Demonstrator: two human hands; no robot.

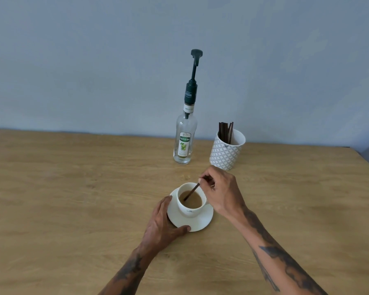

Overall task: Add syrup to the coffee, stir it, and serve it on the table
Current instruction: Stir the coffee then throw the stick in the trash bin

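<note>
A white cup [189, 209] of light brown coffee stands on a white saucer [200, 221] on the wooden table. My right hand [219, 193] pinches a thin dark stir stick [192, 191] whose lower end dips into the coffee. My left hand [162, 222] rests on the table and grips the saucer's left and front rim. Behind the cup stands a clear syrup bottle [184, 141] with a dark green pump, upright and untouched.
A patterned white cup [225, 154] holding several dark stir sticks stands right of the bottle, just behind my right hand. The wooden table [73, 199] runs back to a blue-grey wall; its right edge shows at far right.
</note>
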